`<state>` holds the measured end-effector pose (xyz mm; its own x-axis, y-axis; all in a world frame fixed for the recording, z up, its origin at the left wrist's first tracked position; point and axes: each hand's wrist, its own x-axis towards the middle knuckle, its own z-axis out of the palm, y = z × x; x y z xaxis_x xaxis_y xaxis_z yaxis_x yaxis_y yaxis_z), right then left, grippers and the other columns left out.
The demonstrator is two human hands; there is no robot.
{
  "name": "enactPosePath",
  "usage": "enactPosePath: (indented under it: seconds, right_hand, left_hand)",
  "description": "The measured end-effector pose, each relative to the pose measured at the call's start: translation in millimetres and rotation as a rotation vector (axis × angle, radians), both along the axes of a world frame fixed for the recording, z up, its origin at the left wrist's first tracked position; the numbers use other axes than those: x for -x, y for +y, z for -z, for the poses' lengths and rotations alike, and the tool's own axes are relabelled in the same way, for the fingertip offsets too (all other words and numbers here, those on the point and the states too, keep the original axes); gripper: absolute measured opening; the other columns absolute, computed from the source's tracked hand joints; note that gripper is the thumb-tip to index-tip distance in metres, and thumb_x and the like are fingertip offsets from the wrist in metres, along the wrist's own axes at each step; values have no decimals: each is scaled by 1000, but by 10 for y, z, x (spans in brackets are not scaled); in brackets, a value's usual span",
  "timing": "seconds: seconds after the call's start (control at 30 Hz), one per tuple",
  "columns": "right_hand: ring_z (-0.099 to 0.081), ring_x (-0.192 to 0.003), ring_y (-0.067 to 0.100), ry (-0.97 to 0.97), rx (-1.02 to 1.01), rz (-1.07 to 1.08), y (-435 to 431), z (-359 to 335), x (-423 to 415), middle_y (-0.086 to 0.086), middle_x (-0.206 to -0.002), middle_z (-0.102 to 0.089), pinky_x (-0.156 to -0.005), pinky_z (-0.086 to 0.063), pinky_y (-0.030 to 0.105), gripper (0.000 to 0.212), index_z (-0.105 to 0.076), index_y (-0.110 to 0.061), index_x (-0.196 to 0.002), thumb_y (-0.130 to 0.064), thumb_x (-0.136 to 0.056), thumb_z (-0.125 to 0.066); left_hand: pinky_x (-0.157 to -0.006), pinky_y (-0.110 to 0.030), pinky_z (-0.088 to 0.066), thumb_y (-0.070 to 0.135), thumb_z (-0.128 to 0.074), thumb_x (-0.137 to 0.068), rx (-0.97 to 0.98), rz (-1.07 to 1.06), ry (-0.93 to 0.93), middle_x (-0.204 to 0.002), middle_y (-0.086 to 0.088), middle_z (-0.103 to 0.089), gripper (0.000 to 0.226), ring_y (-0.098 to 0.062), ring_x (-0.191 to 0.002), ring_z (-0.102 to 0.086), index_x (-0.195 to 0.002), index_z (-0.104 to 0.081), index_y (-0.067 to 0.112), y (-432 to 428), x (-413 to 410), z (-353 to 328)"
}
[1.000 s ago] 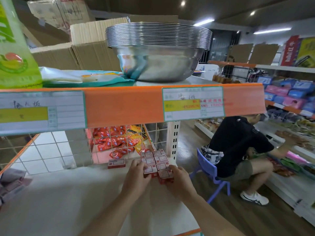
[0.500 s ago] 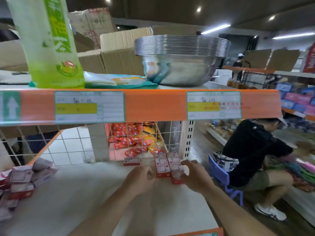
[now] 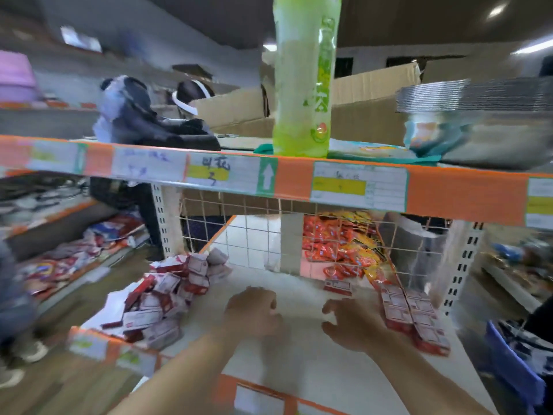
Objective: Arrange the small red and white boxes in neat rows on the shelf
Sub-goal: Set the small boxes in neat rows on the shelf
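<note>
A loose heap of small red and white boxes [image 3: 161,298] lies at the left end of the white shelf [image 3: 299,363]. At the right end, two neat rows of the same boxes [image 3: 414,316] run front to back. One single box [image 3: 337,286] sits alone near the wire back. My left hand [image 3: 254,313] hovers over the middle of the shelf with fingers loosely curled and nothing in it. My right hand [image 3: 350,323] is spread just left of the arranged rows, holding nothing. The frame is motion-blurred.
A wire grid [image 3: 329,244] backs the shelf, with red and yellow snack packets [image 3: 338,244] behind it. Above, the orange-edged upper shelf [image 3: 299,181] carries a green bottle [image 3: 305,79], cardboard boxes and stacked metal bowls [image 3: 484,121]. People stand behind at left.
My view has swung left, bringing the loose heap into sight. Both hands have come off the arranged rows and moved left toward the middle of the shelf.
</note>
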<state>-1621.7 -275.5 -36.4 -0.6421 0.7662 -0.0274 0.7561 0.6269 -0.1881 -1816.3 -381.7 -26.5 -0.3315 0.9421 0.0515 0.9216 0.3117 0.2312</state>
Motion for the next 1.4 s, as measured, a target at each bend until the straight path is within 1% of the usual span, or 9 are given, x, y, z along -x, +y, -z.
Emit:
enactPosePath:
  seconds: [0.17, 0.23, 0.33, 0.47, 0.6, 0.73, 0.83, 1.23, 1.4]
  right_hand:
    - [-53, -116, 18, 15, 66, -114, -249, 120, 689, -6, -122, -56, -89, -45, 30, 35, -54, -35, -119, -40, -85, -54]
    - [-52, -118, 18, 12, 92, -169, -346, 162, 948, -6, -120, -56, -92, -45, 30, 36, -53, -36, -120, -40, -85, -55]
    - [-43, -128, 18, 19, 124, -237, -462, 214, 1327, -6, -119, -56, -98, -41, 33, 36, -51, -37, -120, -41, -84, -54]
    - [-47, -124, 20, 69, 118, -280, -573, 199, 1722, -3, -123, -54, -96, -43, 32, 38, -53, -35, -122, -34, -84, -54]
    - [-49, -122, 19, 184, 127, -289, -567, 195, 2076, -2, -126, -53, -93, -45, 31, 39, -54, -33, -122, -28, -83, -57]
    - [-41, -126, 20, 341, 80, -311, -547, 213, 2386, -2, -137, -49, -96, -43, 35, 47, -51, -27, -130, -23, -84, -59]
    - [-38, -127, 22, 419, 26, -300, -511, 258, 2571, -2, -137, -52, -99, -41, 35, 49, -50, -24, -133, -26, -84, -61]
    - [-45, -119, 23, 388, -50, -306, -367, 425, 2794, -2, -126, -60, -92, -46, 35, 43, -56, -25, -123, -37, -82, -63]
    - [-40, -122, 25, 378, 74, -299, -376, 421, 2801, 1, -129, -53, -94, -43, 35, 53, -52, -26, -127, -48, -81, -64]
  left_hand:
    - [-88, -27, -44, 41, -58, -83, -49, -155, -14, -116, 0, -59, 36, -20, -110, -55, -112, -57, 20, -517, 510, -21]
    - [-88, -30, -47, 41, -59, -82, -75, -217, -25, -116, 3, -58, 38, -20, -110, -56, -114, -56, 21, -722, 702, -53]
    - [-79, -28, -49, 40, -63, -78, -144, -309, -19, -112, 6, -61, 35, -19, -107, -59, -111, -61, 28, -982, 994, -75]
    - [-85, -33, -45, 45, -64, -75, -147, -384, 39, -129, 5, -47, 55, -19, -124, -40, -127, -51, 33, -1162, 1216, -55]
    - [-93, -36, -46, 54, -60, -79, -107, -392, 67, -138, 3, -42, 62, -21, -128, -38, -134, -44, 31, -1120, 1356, 0]
    - [-97, -35, -45, 47, -57, -83, -86, -346, 71, -135, 1, -46, 54, -22, -128, -40, -132, -49, 26, -993, 1378, 58]
    - [-95, -36, -47, 40, -57, -84, -97, -327, 65, -130, 0, -48, 47, -21, -124, -42, -128, -52, 26, -948, 1399, 100]
    - [-85, -19, -41, 43, -65, -82, -249, -301, -98, -122, 5, -56, 40, -14, -112, -52, -119, -61, 28, -1112, 1499, 24]
    - [-83, -19, -47, 39, -65, -83, -254, -316, -152, -123, 6, -53, 40, -14, -111, -52, -122, -59, 30, -1172, 1505, -15]
